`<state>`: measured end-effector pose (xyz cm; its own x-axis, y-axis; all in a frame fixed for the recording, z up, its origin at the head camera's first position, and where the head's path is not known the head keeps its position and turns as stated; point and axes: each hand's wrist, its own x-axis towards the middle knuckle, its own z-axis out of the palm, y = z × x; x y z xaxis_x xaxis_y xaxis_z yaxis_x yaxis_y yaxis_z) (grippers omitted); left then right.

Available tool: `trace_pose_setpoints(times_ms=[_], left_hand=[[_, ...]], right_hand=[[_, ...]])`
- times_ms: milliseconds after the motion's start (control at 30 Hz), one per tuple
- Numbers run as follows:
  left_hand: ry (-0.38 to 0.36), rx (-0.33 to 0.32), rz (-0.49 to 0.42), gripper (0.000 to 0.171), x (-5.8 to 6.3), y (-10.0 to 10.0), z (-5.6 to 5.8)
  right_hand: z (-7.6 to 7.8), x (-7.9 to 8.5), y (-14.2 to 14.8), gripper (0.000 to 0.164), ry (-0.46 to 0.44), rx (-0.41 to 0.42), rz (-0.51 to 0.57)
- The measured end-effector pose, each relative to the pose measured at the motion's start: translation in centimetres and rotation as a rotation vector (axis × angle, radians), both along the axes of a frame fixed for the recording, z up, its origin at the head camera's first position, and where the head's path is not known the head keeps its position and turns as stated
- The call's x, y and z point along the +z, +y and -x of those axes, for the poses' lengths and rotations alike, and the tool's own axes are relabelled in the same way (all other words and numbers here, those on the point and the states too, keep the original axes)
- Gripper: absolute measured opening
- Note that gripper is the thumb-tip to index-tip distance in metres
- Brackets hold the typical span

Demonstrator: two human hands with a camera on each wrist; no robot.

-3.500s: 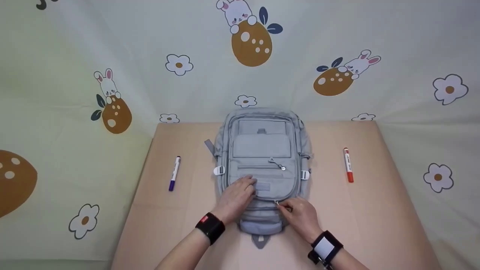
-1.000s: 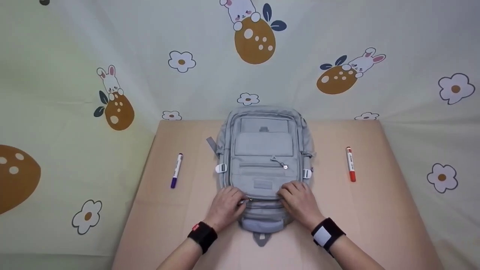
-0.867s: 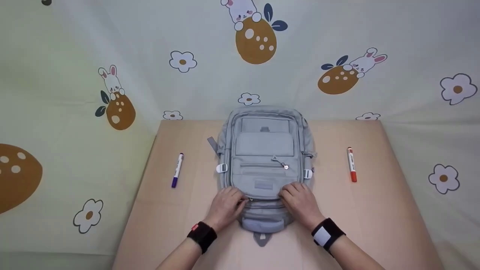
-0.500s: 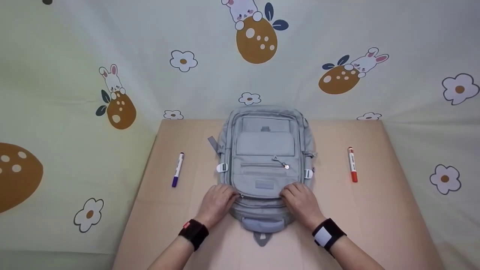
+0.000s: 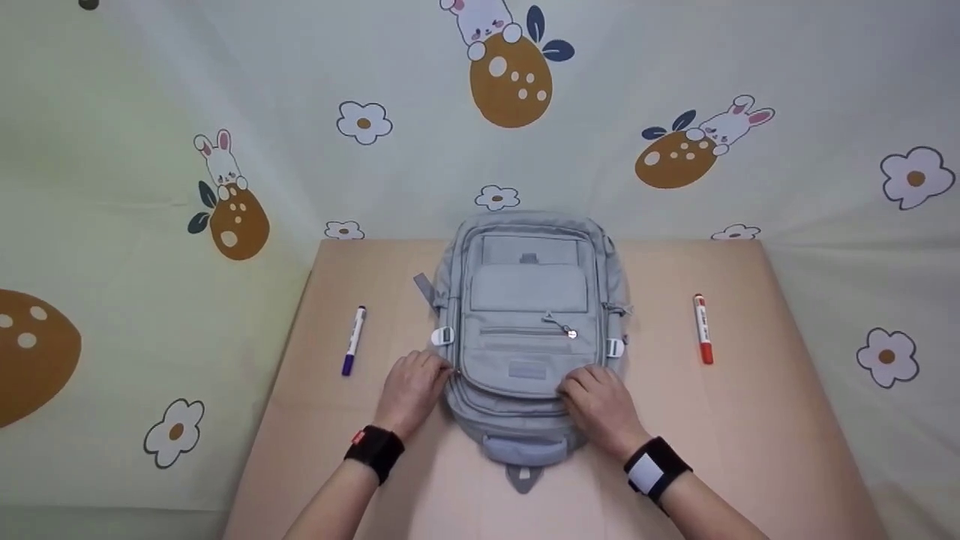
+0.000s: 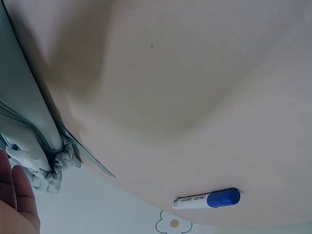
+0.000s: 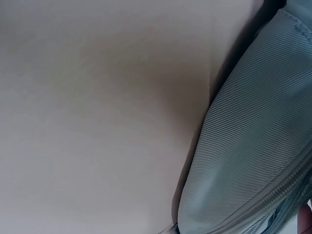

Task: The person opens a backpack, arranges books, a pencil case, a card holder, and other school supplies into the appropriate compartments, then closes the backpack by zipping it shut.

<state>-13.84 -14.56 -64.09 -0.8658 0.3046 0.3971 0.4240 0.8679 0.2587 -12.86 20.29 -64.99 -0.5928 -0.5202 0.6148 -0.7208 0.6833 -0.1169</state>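
Observation:
A grey backpack (image 5: 529,289) lies front up, its carry handle (image 5: 525,450) toward the person. My left hand (image 5: 411,390) is at the lower left curve of its front panel, thumb and fingers pinching a small zipper pull (image 5: 457,372) that is mostly hidden by the fingertips. My right hand (image 5: 602,405) holds the panel's lower right edge, with its fingertips bent over the seam. In the left wrist view only part of the left hand (image 6: 17,202) shows, beside the backpack's side (image 6: 24,92). The right wrist view shows the backpack's ribbed side (image 7: 243,131) and one fingertip.
A purple-capped marker (image 5: 354,340) lies on the table (image 5: 315,435) left of the backpack. To the right lies a red-capped marker (image 5: 703,328). Behind the table hangs a patterned cloth (image 5: 405,180) with rabbits and flowers.
The right hand first pinched the pull; now it holds the panel edge. The left hand has drawn the zipper pull left and up around the lower left curve.

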Motion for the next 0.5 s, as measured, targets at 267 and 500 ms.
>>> trace_pose_setpoints(times_ms=[267,500], left_hand=[[0.044,-0.022,-0.005,0.012,0.1,-0.2,-0.2],[-0.053,0.010,0.024,0.012,0.2,0.1,-0.5]], right_hand=[[-0.6,2.0,-3.7,0.025,-0.113,0.042,-0.067],[0.0,2.3,-7.7,0.021,-0.116,0.016,-0.156]])
